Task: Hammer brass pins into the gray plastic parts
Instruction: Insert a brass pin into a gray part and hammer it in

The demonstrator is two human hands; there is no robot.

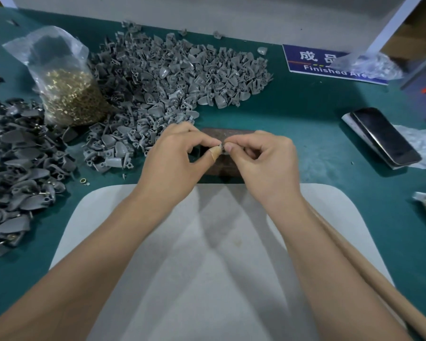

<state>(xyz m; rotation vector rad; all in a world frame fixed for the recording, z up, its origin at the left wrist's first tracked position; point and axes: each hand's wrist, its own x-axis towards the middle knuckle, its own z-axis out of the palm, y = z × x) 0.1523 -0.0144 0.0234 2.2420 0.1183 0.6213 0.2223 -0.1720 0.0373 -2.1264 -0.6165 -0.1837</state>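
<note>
Gray plastic part (222,146) pinched between both hands, right over the dark block (225,159).
Left hand (175,156) pinches from 9 o'clock, right hand (263,156) from 3; pin's too tiny to see.

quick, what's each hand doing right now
Left hand: pinching the small gray plastic part.
Right hand: pinching the same part; any pin is hidden.

matt gray plastic parts (172,70), shiny brass pins (69,94)
</note>
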